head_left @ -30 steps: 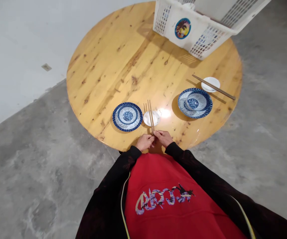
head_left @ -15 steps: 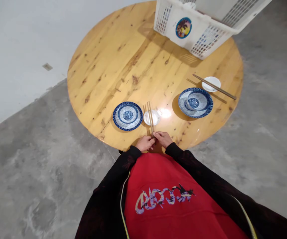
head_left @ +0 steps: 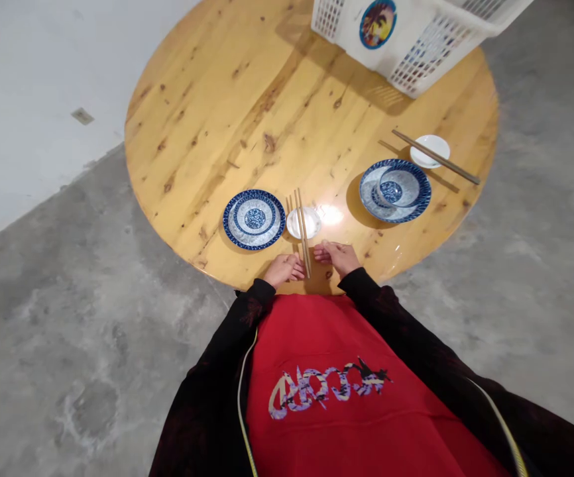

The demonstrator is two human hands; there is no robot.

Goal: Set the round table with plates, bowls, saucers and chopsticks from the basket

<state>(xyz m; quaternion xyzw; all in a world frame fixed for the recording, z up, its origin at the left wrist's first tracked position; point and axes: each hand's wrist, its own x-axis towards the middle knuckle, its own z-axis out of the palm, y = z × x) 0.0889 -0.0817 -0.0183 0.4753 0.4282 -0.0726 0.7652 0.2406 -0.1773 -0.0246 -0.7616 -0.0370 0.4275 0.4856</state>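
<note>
A pair of wooden chopsticks point(head_left: 302, 228) rests across a small white dish point(head_left: 311, 224) near the table's front edge. My left hand point(head_left: 285, 269) is just left of their near ends, its fingers loosely bent. To their right, my right hand point(head_left: 337, 256) hovers apart from them with fingers reaching left and nothing held. Left of the dish lies a blue-and-white patterned plate point(head_left: 254, 220).
On the right, a second blue-and-white plate point(head_left: 366, 192) bears a bowl point(head_left: 402, 189). Behind it, chopsticks point(head_left: 459, 170) cross another white dish point(head_left: 429, 144). A white plastic basket point(head_left: 349, 30) stands at the back of the round wooden table point(head_left: 207, 152).
Both hands have let go of the near chopsticks and drawn apart, left hand leftward, right hand rightward. The chopsticks stay on the dish. The view has tilted slightly down.
</note>
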